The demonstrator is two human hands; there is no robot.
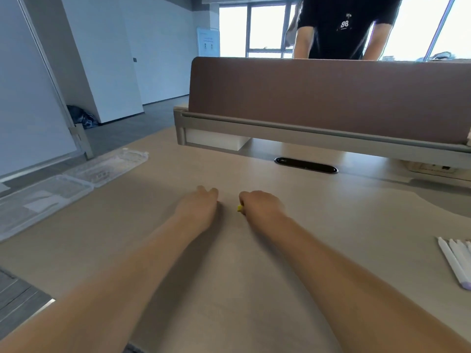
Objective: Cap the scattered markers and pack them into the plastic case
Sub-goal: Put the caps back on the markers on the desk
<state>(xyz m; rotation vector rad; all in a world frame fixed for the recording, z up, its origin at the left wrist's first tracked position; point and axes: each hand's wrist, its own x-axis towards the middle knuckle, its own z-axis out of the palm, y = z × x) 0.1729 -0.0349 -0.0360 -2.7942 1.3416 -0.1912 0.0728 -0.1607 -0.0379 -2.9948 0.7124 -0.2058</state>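
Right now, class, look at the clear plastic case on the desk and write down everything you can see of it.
The plastic case is clear and thin-walled. It lies open and flat at the left edge of the desk, its two shallow halves joined side by side. The near half holds a pale sheet. The far half shows moulded ridges and a tab at its far end. No markers can be made out inside it. Only the desk touches it.
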